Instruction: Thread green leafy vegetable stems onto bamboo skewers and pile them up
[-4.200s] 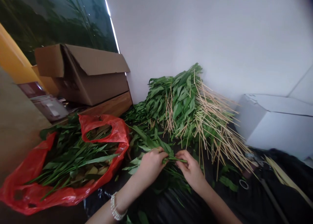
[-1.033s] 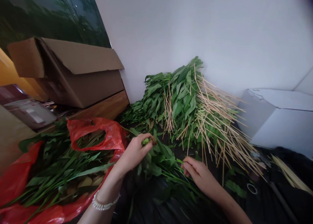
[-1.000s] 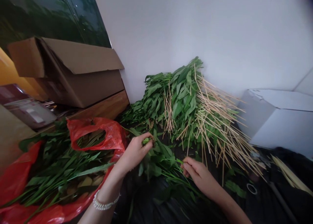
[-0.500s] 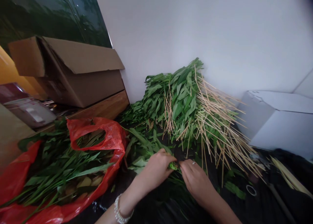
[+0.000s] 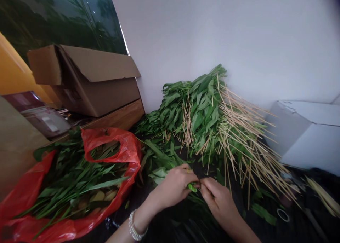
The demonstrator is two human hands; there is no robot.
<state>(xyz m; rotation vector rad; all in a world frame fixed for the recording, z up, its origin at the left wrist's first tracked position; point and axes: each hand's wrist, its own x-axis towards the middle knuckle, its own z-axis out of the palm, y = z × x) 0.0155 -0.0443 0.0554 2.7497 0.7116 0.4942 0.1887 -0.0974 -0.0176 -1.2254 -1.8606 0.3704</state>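
My left hand (image 5: 177, 185) is closed around a leafy green sprig, its bright green folded end (image 5: 192, 187) showing below the fingers. Close against it, my right hand (image 5: 218, 197) pinches at the same spot; what lies between its fingertips is hidden. Long green leaves (image 5: 159, 154) lie just beyond my left hand on the black covering. Behind both hands stand bundles of leafy greens (image 5: 203, 106) with many thin wooden sticks (image 5: 245, 137) fanning out to the right.
A red plastic bag (image 5: 130, 154) with leafy stalks gapes open at left. Behind it, a cardboard box (image 5: 106, 94) rests on a wooden ledge (image 5: 119, 117). At right are a white box (image 5: 305, 137), a white ring (image 5: 283, 215) and pale strips (image 5: 321, 197).
The whole scene has shifted right in view as my head turned. My hands stay close together, and my right fingers look more curled. The sprig stays in my left hand.
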